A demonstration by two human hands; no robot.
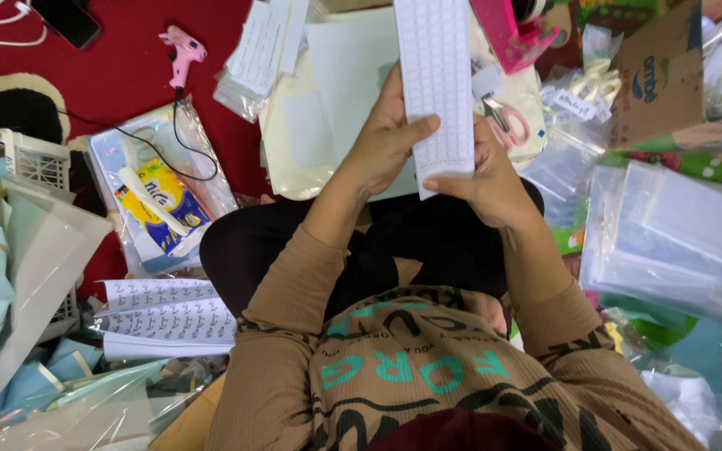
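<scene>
Closest to me is the tan ribbed sleeve (294, 284) of my left arm, running up to my left hand (382, 142), whose thumb and fingers are pinched closed on the left edge of a long white sheet of small gridded sticker labels (436, 83). My right hand (486, 179) grips the same sheet at its lower right corner, thumb pressed across the bottom edge. I hold the sheet upright above my lap, over a pale cream paper sheet (336, 75) on the red floor. Pink-handled scissors (507, 124) lie just right of the sheet; a pink glue gun (181, 50) sits well off to the left.
</scene>
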